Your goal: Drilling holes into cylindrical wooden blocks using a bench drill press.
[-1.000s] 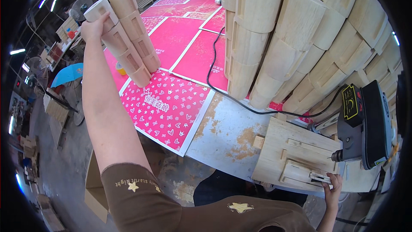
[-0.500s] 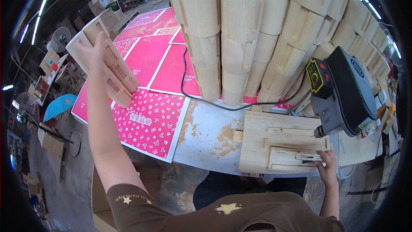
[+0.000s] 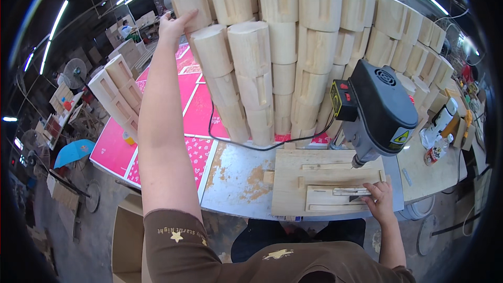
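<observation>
At the far end of the tall stack of pale, round-sided wooden blocks, my left hand (image 3: pixel 177 25) reaches up with its arm stretched. Its thumb lies on the face of the top left wooden block (image 3: pixel 193 8) and the other fingers go round its edge, partly hidden. Low on the right, my right hand (image 3: pixel 380 199) bends its fingers over the end of some thin wooden strips (image 3: pixel 348 191) on a flat wooden jig (image 3: pixel 288 181). What those fingertips pinch, if anything, is too small to tell. Above the jig hangs the chuck of a black drill press (image 3: pixel 380 102).
A black cable (image 3: pixel 251 148) runs across the table before the stack. Two smaller columns of slotted blocks (image 3: pixel 118 91) stand on pink printed sheets (image 3: pixel 195 118) to the left. Bottles (image 3: pixel 439 149) stand at the right. Sawdust (image 3: pixel 257 184) lies on the metal tabletop. An open cardboard box (image 3: pixel 128 230) is below.
My left hand has left the slotted columns at the left and moved right to the tall stack's top block. My right hand stays at the jig. The view has shifted.
</observation>
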`<state>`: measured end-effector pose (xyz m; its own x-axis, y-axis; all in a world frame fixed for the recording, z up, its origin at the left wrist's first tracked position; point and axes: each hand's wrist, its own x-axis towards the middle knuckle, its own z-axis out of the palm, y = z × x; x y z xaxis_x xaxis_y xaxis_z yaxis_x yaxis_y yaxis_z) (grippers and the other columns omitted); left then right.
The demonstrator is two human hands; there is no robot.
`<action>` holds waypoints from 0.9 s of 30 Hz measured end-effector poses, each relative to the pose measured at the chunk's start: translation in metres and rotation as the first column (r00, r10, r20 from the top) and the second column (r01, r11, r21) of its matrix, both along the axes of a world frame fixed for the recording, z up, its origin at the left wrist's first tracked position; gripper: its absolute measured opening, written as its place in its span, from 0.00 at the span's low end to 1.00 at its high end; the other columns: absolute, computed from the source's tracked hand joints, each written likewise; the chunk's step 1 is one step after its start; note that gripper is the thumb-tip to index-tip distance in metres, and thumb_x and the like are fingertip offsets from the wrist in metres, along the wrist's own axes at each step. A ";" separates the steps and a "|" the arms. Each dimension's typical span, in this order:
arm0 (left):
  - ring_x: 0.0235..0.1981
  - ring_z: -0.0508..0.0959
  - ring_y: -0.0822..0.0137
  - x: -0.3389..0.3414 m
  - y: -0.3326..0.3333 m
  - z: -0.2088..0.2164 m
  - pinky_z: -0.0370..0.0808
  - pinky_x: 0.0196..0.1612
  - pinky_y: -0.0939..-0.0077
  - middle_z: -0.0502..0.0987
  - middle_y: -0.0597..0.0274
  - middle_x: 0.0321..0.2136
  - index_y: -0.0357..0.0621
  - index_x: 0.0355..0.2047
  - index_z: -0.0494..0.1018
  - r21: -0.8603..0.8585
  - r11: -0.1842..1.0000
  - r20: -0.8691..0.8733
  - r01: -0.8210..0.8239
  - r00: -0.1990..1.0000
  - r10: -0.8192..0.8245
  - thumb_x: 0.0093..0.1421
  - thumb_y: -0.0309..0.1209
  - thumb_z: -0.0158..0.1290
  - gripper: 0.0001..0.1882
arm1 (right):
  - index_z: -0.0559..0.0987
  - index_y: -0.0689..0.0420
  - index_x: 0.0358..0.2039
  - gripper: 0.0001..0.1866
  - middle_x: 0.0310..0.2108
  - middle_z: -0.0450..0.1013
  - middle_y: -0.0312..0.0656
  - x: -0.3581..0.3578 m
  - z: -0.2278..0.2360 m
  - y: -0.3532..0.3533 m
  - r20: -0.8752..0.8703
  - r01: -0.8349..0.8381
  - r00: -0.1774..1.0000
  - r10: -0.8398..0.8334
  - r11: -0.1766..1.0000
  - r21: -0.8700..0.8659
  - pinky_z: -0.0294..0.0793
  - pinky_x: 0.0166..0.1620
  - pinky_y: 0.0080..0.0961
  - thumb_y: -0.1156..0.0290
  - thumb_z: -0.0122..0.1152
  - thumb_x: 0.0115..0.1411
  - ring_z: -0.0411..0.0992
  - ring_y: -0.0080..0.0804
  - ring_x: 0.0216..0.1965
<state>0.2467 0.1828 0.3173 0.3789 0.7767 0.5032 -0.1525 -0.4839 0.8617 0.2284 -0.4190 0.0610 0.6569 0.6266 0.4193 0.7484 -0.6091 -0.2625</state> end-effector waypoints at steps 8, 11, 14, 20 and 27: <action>0.37 0.78 0.63 0.018 0.009 0.004 0.77 0.38 0.71 0.74 0.52 0.40 0.31 0.45 0.65 0.246 0.944 0.000 -0.221 0.974 0.228 0.36 0.38 0.70 0.39 | 0.77 0.52 0.38 0.22 0.27 0.70 0.37 0.004 0.001 -0.001 -0.003 -0.027 1.000 0.027 0.999 0.026 0.61 0.42 0.36 0.68 0.68 0.38 0.67 0.38 0.33; 0.38 0.77 0.63 -0.010 -0.017 0.013 0.77 0.38 0.68 0.74 0.55 0.39 0.35 0.44 0.65 0.129 0.935 0.227 -0.331 0.927 0.298 0.38 0.40 0.69 0.37 | 0.77 0.52 0.38 0.22 0.27 0.69 0.37 0.006 0.000 -0.002 0.005 -0.044 0.999 0.044 0.999 0.032 0.61 0.42 0.36 0.68 0.68 0.38 0.67 0.38 0.33; 0.39 0.76 0.63 -0.049 -0.036 0.013 0.78 0.36 0.67 0.71 0.54 0.41 0.36 0.48 0.60 0.082 0.996 0.431 0.048 0.899 -0.078 0.45 0.38 0.65 0.36 | 0.77 0.51 0.38 0.22 0.27 0.68 0.38 0.003 -0.003 -0.008 0.004 -0.044 0.999 0.044 0.998 0.042 0.61 0.42 0.36 0.68 0.68 0.38 0.66 0.39 0.33; 0.45 0.73 0.64 -0.135 -0.163 -0.065 0.73 0.47 0.71 0.69 0.52 0.46 0.36 0.54 0.57 0.100 0.878 0.244 0.468 0.844 -0.478 0.48 0.34 0.60 0.36 | 0.77 0.52 0.39 0.21 0.31 0.69 0.40 -0.001 -0.002 -0.010 0.019 0.003 1.000 -0.002 1.000 -0.013 0.62 0.44 0.38 0.68 0.68 0.40 0.66 0.42 0.36; 0.42 0.73 0.67 -0.141 -0.261 -0.214 0.69 0.48 0.73 0.73 0.56 0.41 0.36 0.50 0.64 -0.475 0.604 -0.259 0.640 0.554 -0.791 0.43 0.35 0.61 0.34 | 0.76 0.55 0.42 0.21 0.35 0.69 0.45 0.021 -0.013 -0.009 -0.050 -0.087 0.995 0.089 0.995 0.046 0.65 0.43 0.38 0.69 0.66 0.45 0.66 0.47 0.39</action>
